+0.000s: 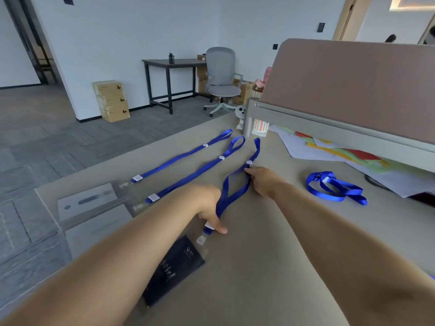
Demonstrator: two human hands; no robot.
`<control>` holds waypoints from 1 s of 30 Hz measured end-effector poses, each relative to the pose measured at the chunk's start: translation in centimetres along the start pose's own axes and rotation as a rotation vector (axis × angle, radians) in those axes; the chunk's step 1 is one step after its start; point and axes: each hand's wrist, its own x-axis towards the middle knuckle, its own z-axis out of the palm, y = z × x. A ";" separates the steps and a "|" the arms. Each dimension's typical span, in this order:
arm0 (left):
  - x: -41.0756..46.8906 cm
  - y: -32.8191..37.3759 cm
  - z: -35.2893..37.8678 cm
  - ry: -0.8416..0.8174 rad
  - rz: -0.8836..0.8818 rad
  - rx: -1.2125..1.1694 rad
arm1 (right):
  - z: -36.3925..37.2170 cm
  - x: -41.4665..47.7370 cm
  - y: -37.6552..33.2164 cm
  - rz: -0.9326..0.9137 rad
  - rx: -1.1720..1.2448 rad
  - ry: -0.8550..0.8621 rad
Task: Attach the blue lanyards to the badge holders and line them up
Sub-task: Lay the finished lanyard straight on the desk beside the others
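Note:
Three blue lanyards lie stretched out side by side on the beige desk [270, 255]. The far one [179, 158] and the middle one [193, 175] each end at a clear badge holder [94, 198] at the left. The near lanyard [235, 191] is clipped to a badge holder with a dark card [174, 269]. My left hand [209, 208] presses that lanyard's lower end near its white clip. My right hand [261, 180] pinches the strap below its white slider. A loose coiled lanyard [334, 187] lies to the right.
A brown desk partition [353, 85] rises at the back right, with coloured paper sheets [341, 154] beneath it. A small white figure [240, 114] and a striped cup [260, 127] stand at the desk's far corner. Beyond are an office chair [221, 78], a dark table and stacked cartons.

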 end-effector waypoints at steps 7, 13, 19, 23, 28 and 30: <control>-2.0 -1.3 0.4 -0.031 -0.101 -0.034 | 0.4 -0.1 -0.2 -0.009 0.035 0.053; -2.0 -2.1 0.0 -0.074 -0.173 -0.032 | 0.3 1.2 -0.6 -0.023 -0.100 0.003; -1.7 -3.1 -0.4 -0.071 -0.253 0.038 | 0.2 1.9 -0.3 0.009 -0.019 0.054; -1.3 -3.9 -0.3 0.018 -0.167 0.064 | 0.4 2.5 0.2 -0.004 0.038 0.122; -0.4 -2.6 -1.0 0.241 -0.127 0.072 | -0.2 3.8 0.8 -0.016 0.056 0.148; 0.7 -2.2 -0.9 0.367 -0.024 0.047 | -0.6 4.1 0.9 -0.003 0.058 0.151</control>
